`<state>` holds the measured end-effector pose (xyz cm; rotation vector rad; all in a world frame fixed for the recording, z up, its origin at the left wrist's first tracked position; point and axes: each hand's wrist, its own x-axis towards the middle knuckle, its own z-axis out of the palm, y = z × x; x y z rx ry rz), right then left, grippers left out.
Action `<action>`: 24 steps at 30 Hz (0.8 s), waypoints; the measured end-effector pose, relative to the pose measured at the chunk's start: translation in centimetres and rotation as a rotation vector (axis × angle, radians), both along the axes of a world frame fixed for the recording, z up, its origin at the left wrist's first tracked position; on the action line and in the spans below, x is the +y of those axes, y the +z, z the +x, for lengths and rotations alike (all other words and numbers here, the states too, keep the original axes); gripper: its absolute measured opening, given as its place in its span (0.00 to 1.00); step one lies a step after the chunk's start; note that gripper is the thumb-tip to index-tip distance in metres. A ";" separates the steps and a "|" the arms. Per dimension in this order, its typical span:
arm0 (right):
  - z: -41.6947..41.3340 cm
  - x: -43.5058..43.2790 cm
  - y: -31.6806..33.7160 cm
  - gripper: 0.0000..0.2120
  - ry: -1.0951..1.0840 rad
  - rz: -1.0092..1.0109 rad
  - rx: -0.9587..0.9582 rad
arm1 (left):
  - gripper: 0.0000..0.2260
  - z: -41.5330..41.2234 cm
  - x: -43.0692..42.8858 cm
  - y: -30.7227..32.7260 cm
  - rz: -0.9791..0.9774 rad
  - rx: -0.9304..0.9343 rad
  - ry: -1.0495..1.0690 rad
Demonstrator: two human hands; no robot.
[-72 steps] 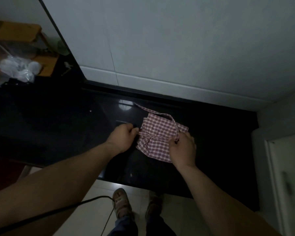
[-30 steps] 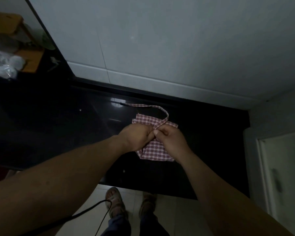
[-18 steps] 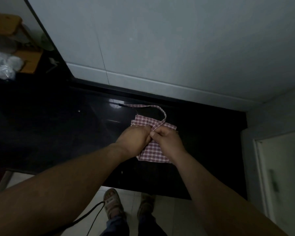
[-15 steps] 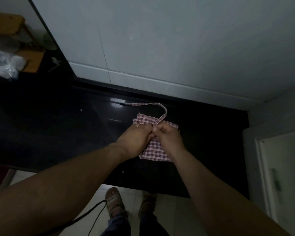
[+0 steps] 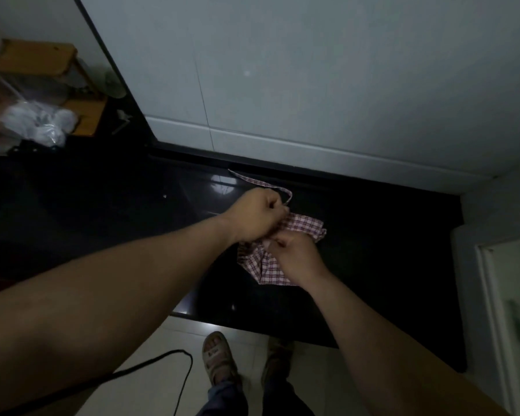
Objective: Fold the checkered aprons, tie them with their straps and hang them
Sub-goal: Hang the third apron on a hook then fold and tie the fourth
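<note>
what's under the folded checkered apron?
Glossy black countertop, showing around the red-and-white checkered cloth apron. Whether anything lies between them is hidden by the fabric.

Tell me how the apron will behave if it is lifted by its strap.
Likely floppy: the apron creases and bunches between the left hand and right hand. Probably light: its thin strap loops limply from the left hand's grip. If pushed, it may slide on the glossy counter.
</note>
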<state>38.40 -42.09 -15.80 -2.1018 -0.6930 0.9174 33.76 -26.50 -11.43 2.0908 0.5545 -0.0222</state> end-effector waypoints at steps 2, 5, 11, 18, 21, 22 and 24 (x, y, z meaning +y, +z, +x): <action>0.4 0.0 0.2 0.07 -0.014 0.021 0.073 | 0.13 0.7 -0.4 0.1 -0.005 0.055 -0.118; 1.1 0.0 0.5 0.10 -0.088 0.034 0.173 | 0.12 -0.8 -1.3 0.1 0.277 0.080 -0.300; 1.2 -0.1 0.8 0.07 -0.193 0.133 0.301 | 0.08 -4.4 -2.1 -0.5 0.421 0.274 -0.231; 2.0 -0.5 1.1 0.04 -0.213 0.128 0.361 | 0.06 -2.8 -0.9 -1.2 -0.019 0.283 -0.102; 2.4 -0.8 1.3 0.06 -0.196 0.118 0.374 | 0.03 -2.7 0.0 -2.3 -0.128 0.232 -0.187; 2.4 -0.7 1.4 0.06 -0.183 0.111 0.373 | 0.02 -2.8 0.3 -2.6 -0.156 0.211 -0.202; 2.6 -0.8 1.5 0.07 -0.156 0.100 0.365 | 0.02 -2.8 0.4 -3.0 -0.171 0.186 -0.212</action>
